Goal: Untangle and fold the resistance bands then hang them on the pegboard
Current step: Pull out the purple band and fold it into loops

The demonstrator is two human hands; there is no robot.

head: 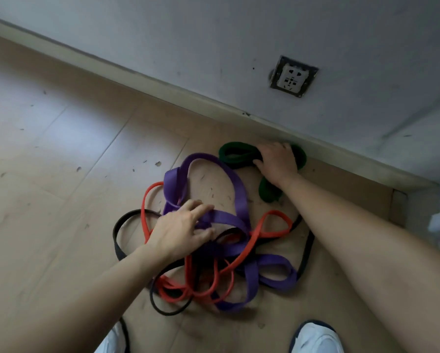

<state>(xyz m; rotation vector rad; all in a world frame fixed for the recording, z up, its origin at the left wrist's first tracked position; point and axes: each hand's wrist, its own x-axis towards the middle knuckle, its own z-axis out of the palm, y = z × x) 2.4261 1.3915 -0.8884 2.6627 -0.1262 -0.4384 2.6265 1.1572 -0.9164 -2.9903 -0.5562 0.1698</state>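
A tangle of resistance bands lies on the wooden floor: a wide purple band point(235, 184), a thinner red band point(269, 231) and a black band point(117, 235) looped through one another. A dark green band point(235, 152) lies bunched near the baseboard. My left hand point(182, 231) rests on the purple band at the middle of the tangle, fingers spread and fairly straight. My right hand point(277, 163) lies on top of the green band, fingers curving down over it. The pegboard is not in view.
A grey wall with a white power socket point(292, 77) runs diagonally behind the bands, edged by a pale baseboard point(178, 87). My two white shoes point(317, 337) stand at the bottom edge. Small debris flecks are scattered on the floor point(60, 149).
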